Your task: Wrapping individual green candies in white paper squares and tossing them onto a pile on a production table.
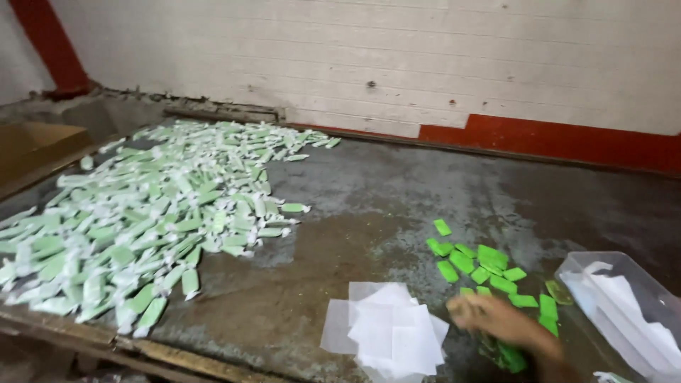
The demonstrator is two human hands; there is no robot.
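My right hand (500,320) comes in from the lower right, blurred, over the near edge of a scatter of bright green bars (477,264) on the dark worktop. It sits just right of a loose stack of thin white wrapper sheets (386,332). Whether its fingers hold a bar or a sheet I cannot tell. A big pile of wrapped pale green pieces (142,220) covers the left of the worktop. My left hand is out of view.
A clear plastic tub (624,305) with white sheets stands at the lower right. A brown cardboard box (32,145) sits at the far left. The stained worktop (369,206) ends at a wooden front edge (177,358); a white brick wall with a red band lies behind.
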